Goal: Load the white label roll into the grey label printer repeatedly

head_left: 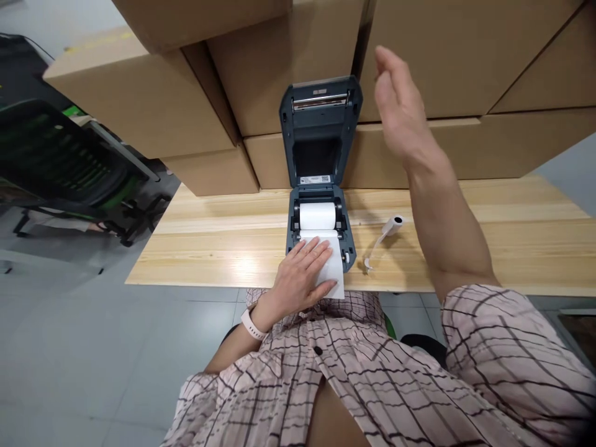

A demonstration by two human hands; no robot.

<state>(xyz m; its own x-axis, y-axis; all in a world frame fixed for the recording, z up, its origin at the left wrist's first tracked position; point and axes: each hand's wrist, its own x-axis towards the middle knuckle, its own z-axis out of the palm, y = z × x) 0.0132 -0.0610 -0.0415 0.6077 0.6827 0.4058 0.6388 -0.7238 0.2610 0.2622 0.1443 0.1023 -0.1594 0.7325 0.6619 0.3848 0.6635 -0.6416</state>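
A dark blue-grey label printer (351, 239) stands on the wooden table with its lid (288, 133) raised. Inside sits a white paper roll (317, 216), its strip (334, 276) drawn over the front and past the table edge. My left hand (305, 270) lies flat on that strip, fingers stretched out, pressing it against the printer's front. To the right of the lid, my right hand (400, 102) is raised in the air, apart from the printer. It is seen edge-on with fingers stretched and nothing visible in it; some fingers are hidden.
A small white roll core (393, 225) with a curled paper tail lies on the table (223, 248), right of the printer. Cardboard boxes (465, 56) are stacked behind, close to the lid. An office chair (60, 155) stands on the floor at left.
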